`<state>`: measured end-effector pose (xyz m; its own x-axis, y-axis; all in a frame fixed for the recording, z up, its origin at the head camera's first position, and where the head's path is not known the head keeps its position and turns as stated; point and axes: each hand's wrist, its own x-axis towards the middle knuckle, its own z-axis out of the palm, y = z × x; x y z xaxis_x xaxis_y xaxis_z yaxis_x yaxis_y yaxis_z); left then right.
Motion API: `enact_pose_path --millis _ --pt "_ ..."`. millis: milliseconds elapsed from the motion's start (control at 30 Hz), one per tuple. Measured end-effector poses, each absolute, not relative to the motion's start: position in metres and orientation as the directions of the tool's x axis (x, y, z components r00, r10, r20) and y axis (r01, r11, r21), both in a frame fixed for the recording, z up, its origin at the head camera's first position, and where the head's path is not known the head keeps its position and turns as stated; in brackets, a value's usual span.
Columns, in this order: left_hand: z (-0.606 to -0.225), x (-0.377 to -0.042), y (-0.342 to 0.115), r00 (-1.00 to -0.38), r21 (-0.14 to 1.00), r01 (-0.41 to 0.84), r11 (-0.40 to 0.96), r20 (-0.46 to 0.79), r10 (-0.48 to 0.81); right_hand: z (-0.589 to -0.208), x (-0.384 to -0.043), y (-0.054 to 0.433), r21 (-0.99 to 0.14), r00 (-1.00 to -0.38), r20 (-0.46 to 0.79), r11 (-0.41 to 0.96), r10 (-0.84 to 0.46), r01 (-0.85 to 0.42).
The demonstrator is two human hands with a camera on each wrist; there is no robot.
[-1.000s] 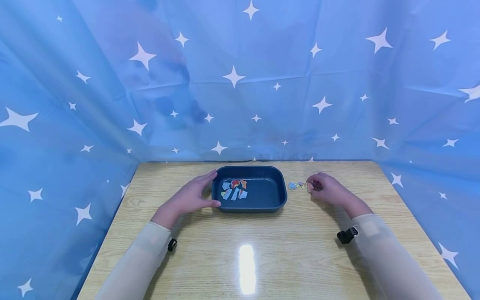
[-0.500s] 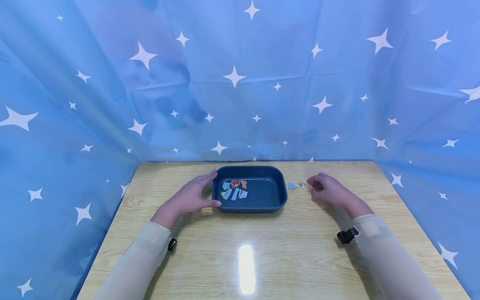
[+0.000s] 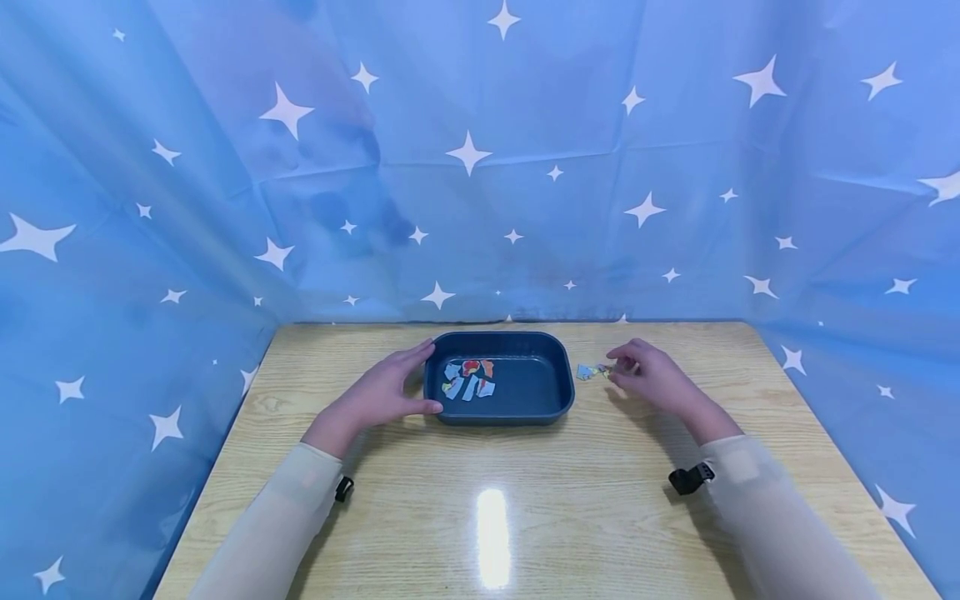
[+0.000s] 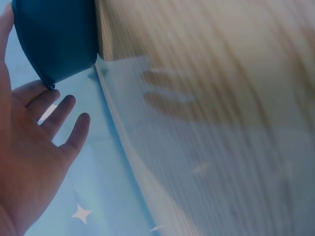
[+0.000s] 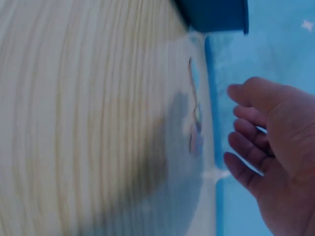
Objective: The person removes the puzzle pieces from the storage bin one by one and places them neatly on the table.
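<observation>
My left hand (image 3: 378, 390) is at the left end of a dark blue rectangular tray (image 3: 510, 420), its fingers at the far left corner and thumb at the near left one. Its other fingers are spread loosely in the left wrist view. Inside the tray's left half lie several flat, irregular printed puzzle pieces (image 3: 470, 367). To the right of the tray is a short row of light blue, yellow and pinkish puzzle pieces (image 3: 584, 372). My right hand (image 3: 654, 379) hovers over the row's right end, fingers loosely bent, apart from the pieces (image 5: 198, 140) in the right wrist view.
A pale wooden table (image 3: 405, 500) bears everything, with a bright light reflection (image 3: 492, 537) near its front. Blue star-patterned cloth (image 3: 465, 208) hangs behind the table and along both sides.
My right hand has let go of the orange piece at the row's right end and shifted slightly left; that piece is now out of sight. My left hand and the tray have stayed put.
</observation>
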<state>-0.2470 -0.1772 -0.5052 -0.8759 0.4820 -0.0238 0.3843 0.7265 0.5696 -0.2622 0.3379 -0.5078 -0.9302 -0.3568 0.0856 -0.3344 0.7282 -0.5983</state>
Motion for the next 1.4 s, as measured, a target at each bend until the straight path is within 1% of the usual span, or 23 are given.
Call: enact_pose_path --millis 167,267,500,700,1033,1267,1400 --pt "-0.503 -0.246 -0.177 -0.876 0.568 0.383 0.728 -0.028 0.482 -0.496 -0.259 0.316 -0.571 -0.914 0.196 0.716 -0.356 -0.401" --pt "-0.502 -0.246 -0.176 -0.874 0.566 0.389 0.727 -0.023 0.486 -0.489 -0.257 0.3 -0.558 -0.899 0.237 0.706 -0.367 -0.436" --pt "-0.504 -0.246 -0.176 -0.874 0.545 0.399 0.738 -0.017 0.485 -0.478 -0.256 0.261 -0.54 -0.861 0.247 0.674 -0.445 -0.504" --pt "-0.504 -0.247 -0.177 -0.874 0.54 0.401 0.74 -0.015 0.485 -0.474 -0.257 0.23 -0.534 -0.825 0.194 0.648 -0.531 -0.543" --pt "-0.503 -0.246 -0.176 -0.872 0.54 0.408 0.736 -0.01 0.49 -0.475 -0.266 0.185 -0.469 -0.751 -0.001 0.663 -0.66 -0.583" --pt "-0.503 -0.247 -0.176 -0.869 0.543 0.411 0.732 -0.01 0.495 -0.481 -0.273 0.164 -0.455 -0.697 -0.032 0.632 -0.716 -0.628" --pt "-0.503 -0.247 -0.177 -0.87 0.544 0.408 0.733 -0.012 0.493 -0.485 -0.277 0.156 -0.444 -0.694 -0.036 0.633 -0.72 -0.634"
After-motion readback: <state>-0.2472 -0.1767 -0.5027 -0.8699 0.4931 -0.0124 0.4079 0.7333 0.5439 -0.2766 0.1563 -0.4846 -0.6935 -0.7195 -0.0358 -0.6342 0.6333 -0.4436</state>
